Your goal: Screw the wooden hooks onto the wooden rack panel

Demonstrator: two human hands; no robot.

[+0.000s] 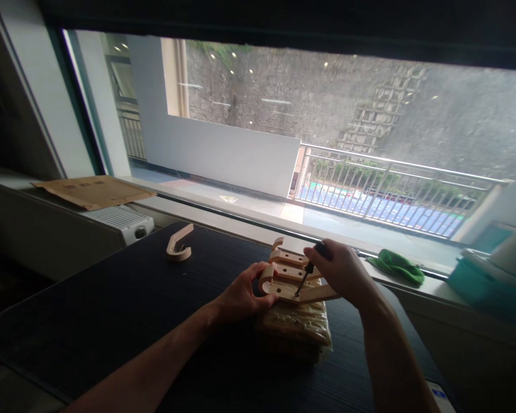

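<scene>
My left hand grips the curved end of a pale wooden hook piece, one of several stacked on a plastic-wrapped bundle on the dark table. In my right hand is a small black-handled screwdriver, fingers closed round it, its tip resting on the nearest hook piece. A single loose wooden hook lies apart at the table's far left.
A window sill runs behind the table, with a green cloth on it and teal containers at the right. A white appliance and flat cardboard sit at the left. Glass and an outdoor railing lie beyond.
</scene>
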